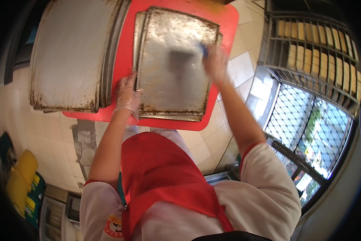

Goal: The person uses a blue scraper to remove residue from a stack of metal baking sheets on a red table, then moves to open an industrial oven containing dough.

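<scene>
A worn metal baking tray point(171, 81), browned along its rims, lies on top of other trays on a red table point(124, 51). My left hand point(127, 93), in a clear plastic glove, grips this tray at its left edge, thumb over the rim. Above the tray's right side is my right hand point(215, 64), also gloved and blurred by motion. It is closed on a blue-handled tool point(204, 49), whose working end is too blurred to identify. A dark shadow or reflection falls on the middle of the tray.
To the left stands a taller stack of baking trays point(69, 57), overhanging the table's edge. A metal rack point(266, 45) at the right holds rows of bread loaves point(317, 60). Below the rack is a window with a lattice grille point(306, 126). Yellow and green sacks point(22, 177) lie at the lower left.
</scene>
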